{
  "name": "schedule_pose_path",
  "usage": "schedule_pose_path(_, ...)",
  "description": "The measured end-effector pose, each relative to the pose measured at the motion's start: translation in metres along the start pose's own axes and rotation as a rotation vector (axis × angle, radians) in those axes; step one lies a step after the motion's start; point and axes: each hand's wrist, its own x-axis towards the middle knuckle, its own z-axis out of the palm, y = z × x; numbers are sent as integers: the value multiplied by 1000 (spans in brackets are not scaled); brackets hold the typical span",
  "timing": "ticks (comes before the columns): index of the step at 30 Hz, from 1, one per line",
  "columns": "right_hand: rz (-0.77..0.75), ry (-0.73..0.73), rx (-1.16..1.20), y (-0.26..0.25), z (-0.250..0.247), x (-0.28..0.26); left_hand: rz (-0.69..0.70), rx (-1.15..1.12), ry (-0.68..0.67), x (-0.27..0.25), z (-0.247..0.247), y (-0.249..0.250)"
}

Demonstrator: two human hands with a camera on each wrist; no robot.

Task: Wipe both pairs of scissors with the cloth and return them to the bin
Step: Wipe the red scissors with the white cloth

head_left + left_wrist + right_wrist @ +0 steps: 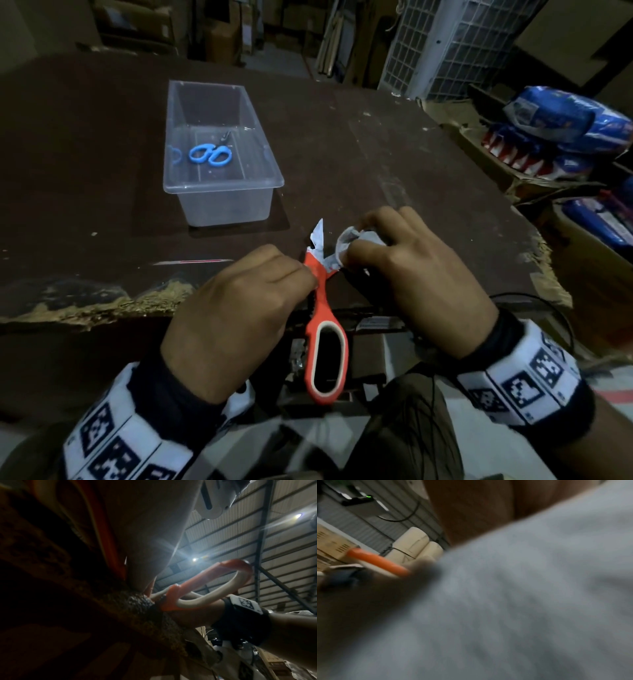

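Two hands busy: left hand [236, 315] grips orange plastic scissors [325, 346]; right hand [411, 274] clutches crumpled cloth [349, 240].

This looks like a big storeroom. Cardboard boxes [219, 37] stand stacked at the back. More boxes on the right hold blue packs [561, 116]. The old brown table [376, 144] has chipped edges. High up is a ribbed metal roof [240, 540] with lamps.
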Motion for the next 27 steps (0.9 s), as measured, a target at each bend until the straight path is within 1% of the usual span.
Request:
schedule_pose_path(2,43,-16,-91,14,3,0,6,-6,6,0,-1,-1)
schedule_pose_path(4,97,-31,-119,25,6,-1,6,-9,8,-1,-3,-1)
schedule_pose_path(5,113,-21,-118,29,5,-1,7,-10,12,-1,-5,-1)
schedule_pose_path(7,126,47,-66,29,1,0,11,-12,10,-1,-6,-1)
schedule_pose_path(9,67,111,47,16,-7,2,6,-8,11,0,-7,0)
schedule_pose_path(11,-41,67,85,-3,-9,3,5,0,4,0,-7,0)
schedule_pose_path(12,-67,26,77,-11,-7,3,7,-1,-3,0,-7,0)
schedule_pose_path(13,-61,-2,69,-15,-4,3,7,-4,-9,0,-7,0)
schedule_pose_path(17,26,-7,-8,-9,1,5,1,-5,-14,0,-6,0)
schedule_pose_path(20,69,-3,-87,8,6,6,4,-12,1,1,-6,-1)
schedule_pose_path(23,163,-28,-161,24,10,5,0,-40,-2,0,-7,-1)
schedule_pose_path(25,189,-32,-158,25,7,7,-3,-68,11,1,-8,-3)
schedule_pose_path(27,187,32,-61,18,-1,6,-3,-75,6,1,-7,-5)
